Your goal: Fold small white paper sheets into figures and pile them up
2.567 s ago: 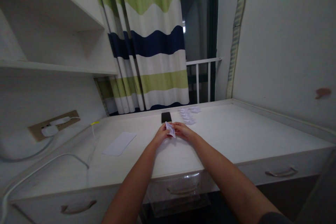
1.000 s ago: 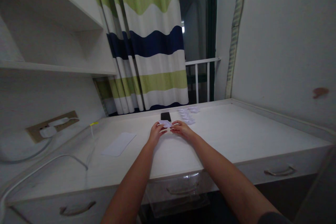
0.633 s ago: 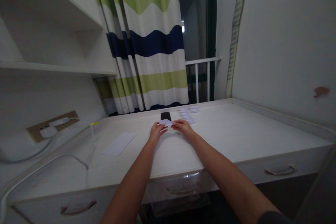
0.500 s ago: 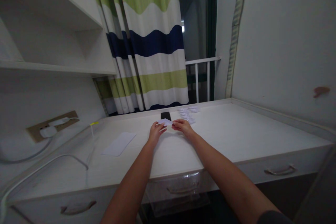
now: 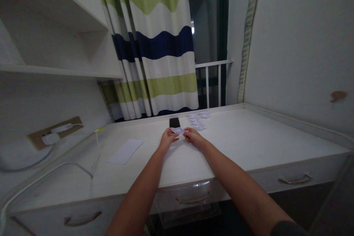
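Between my hands is a small folded piece of white paper (image 5: 178, 131), held just above the white desk. My left hand (image 5: 168, 137) pinches its left side, with the fingers behind it and the thumb in front. My right hand (image 5: 191, 135) grips the right edge between thumb and fingers. Just beyond the paper a dark flat rectangular object (image 5: 174, 122) lies on the desk. Several small folded white paper pieces (image 5: 196, 121) sit in rows to the right of it. A stack or sheet of white paper (image 5: 125, 151) lies left of my left arm.
The white desk (image 5: 249, 136) has a raised back edge and drawers with metal handles (image 5: 295, 180) in front. A white cable (image 5: 69, 164) runs along the left side from a wall socket (image 5: 52, 134). A shelf (image 5: 63, 70) overhangs at upper left; a striped curtain (image 5: 166, 44) hangs behind.
Both hands have shifted slightly to the right and the held paper has come a little lower and nearer. Its outline has turned from a wide peaked shape to a more compact one.
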`<state>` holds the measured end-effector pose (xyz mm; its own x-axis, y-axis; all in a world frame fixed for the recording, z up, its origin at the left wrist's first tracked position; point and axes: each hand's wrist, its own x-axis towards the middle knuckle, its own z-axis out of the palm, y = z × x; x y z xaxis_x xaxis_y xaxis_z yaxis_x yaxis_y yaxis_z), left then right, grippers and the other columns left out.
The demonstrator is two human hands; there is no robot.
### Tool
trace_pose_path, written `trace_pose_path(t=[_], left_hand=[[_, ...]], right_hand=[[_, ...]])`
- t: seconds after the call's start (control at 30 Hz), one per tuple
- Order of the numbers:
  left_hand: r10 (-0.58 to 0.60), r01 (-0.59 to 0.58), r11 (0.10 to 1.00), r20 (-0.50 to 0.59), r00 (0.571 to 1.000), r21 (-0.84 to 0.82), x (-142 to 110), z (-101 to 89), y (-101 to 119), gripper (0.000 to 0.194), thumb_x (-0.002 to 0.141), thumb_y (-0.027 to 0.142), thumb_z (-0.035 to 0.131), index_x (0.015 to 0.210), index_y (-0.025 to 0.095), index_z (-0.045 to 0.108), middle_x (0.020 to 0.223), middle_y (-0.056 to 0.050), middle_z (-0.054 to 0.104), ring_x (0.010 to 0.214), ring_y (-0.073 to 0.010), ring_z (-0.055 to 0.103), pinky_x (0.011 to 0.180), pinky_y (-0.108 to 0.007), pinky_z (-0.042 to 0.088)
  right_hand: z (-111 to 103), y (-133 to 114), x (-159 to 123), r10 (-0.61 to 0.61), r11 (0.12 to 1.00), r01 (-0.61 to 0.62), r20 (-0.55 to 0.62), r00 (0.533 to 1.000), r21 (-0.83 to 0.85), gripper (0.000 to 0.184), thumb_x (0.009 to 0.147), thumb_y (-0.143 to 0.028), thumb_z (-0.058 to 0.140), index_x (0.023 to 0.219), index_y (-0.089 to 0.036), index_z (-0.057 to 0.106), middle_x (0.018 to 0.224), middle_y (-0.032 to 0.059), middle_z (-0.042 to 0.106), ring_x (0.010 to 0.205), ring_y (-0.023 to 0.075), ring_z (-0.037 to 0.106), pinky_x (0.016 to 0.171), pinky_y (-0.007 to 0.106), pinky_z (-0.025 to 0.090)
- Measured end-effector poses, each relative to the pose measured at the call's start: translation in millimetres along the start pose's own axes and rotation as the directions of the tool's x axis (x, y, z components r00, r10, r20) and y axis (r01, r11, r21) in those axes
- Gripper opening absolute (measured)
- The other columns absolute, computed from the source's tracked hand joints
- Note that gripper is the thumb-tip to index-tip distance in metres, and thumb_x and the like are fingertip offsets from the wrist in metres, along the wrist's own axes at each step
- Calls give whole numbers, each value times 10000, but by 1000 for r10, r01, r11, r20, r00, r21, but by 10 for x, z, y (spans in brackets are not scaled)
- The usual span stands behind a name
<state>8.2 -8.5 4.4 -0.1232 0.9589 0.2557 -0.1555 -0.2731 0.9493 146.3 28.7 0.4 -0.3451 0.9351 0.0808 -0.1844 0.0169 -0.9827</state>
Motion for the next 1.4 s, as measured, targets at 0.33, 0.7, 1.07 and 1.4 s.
trace_pose_path(t=[0.33,0.7,1.07,1.4], left_hand=[[-3,2,999,-36,999,-32,-19,-6,46,344,552,193,711,812,162,488,788,-23,584,718,-137,598,660,-321,515],[-116,109,980,-34,993,-167,-13,-36,79,198,696,308,599,773,138,534,750,-50,617,692,-160,628,659,-292,493],[-213,208,970,-27,977,-122,-33,-22,110,266,747,389,516,810,132,538,695,-60,617,653,-172,630,592,-270,484],[-275,269,956,-42,961,-113,-16,-38,112,340,776,448,430,882,139,525,777,-90,619,637,-172,624,595,-285,483]], right_hand=[[17,-55,-49,-62,995,64,-36,997,72,132,577,-143,590,693,-168,532,438,-59,519,382,56,459,391,162,344],[-26,-89,-28,-154,969,173,-114,981,178,179,547,-260,712,645,-141,619,554,9,614,530,100,579,575,227,474],[-55,-87,2,-232,956,258,-177,956,139,259,504,-340,709,678,-156,655,616,13,634,597,109,579,613,241,450],[-134,-120,55,-174,951,233,-271,947,202,242,501,-314,707,666,-159,620,632,7,632,634,111,589,630,238,462]])
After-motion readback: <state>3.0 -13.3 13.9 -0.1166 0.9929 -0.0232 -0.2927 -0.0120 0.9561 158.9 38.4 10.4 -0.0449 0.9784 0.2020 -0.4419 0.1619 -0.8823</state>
